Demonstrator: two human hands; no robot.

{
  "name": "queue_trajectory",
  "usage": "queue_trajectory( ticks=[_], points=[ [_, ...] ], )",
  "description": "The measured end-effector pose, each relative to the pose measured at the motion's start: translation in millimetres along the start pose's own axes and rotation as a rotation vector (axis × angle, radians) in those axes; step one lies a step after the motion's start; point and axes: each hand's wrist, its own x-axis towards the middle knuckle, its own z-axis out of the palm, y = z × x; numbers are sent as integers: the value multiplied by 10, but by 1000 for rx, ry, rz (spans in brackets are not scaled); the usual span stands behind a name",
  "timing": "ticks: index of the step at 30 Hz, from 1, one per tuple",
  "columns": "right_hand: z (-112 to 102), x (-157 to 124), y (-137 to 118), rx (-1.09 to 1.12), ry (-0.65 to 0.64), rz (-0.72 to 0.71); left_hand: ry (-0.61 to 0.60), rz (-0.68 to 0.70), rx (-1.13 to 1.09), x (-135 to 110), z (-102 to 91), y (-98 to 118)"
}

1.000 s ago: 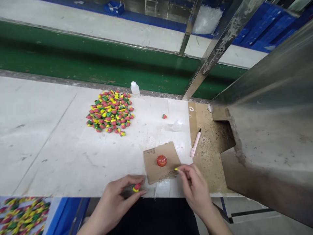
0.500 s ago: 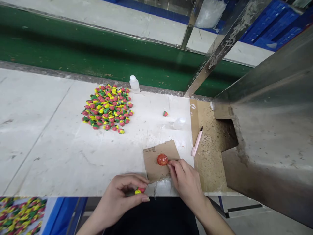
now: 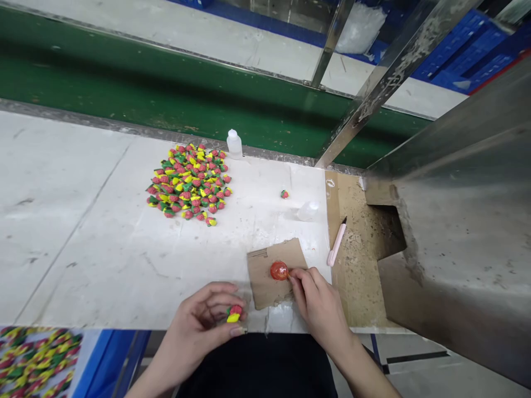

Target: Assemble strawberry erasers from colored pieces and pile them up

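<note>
My left hand (image 3: 203, 320) pinches a small red and yellow strawberry-shaped piece (image 3: 234, 314) at the near edge of the white table (image 3: 95, 249). My right hand (image 3: 319, 304) is closed, its fingertips at a red blob (image 3: 279, 270) on a scrap of cardboard (image 3: 269, 276). What the right fingers pinch is hidden; a thin yellow-tipped stick showed in them earlier. A heap of several similar red, yellow and green pieces (image 3: 188, 182) lies further back on the table.
A small white bottle (image 3: 234, 143) stands behind the heap. One loose piece (image 3: 284, 194) and a clear cap (image 3: 309, 210) lie to the right. A pink pen (image 3: 337, 249) rests on a brown board (image 3: 357, 249). A metal housing (image 3: 464, 232) fills the right; a blue bin of pieces (image 3: 37, 359) sits lower left.
My right hand moved left from the cardboard's lower right edge to the red blob. My left hand turned the small piece slightly between its fingers.
</note>
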Motion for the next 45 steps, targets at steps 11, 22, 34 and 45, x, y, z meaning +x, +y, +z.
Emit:
queue_trajectory(
  ticks=[11, 22, 34, 45],
  points=[
    [-595, 38, -247, 419, 52, 70, -114, 78, -299, -186, 322, 81],
    [-857, 110, -560, 484, -101, -145, 111, -1, -309, -416, 696, 302],
    [-813, 80, -565, 466, -62, -167, 19, -47, -399, -386, 648, 243],
    [-784, 54, -571, 487, -57, -164, -127, 112, -363, -308, 557, 118]
  ],
)
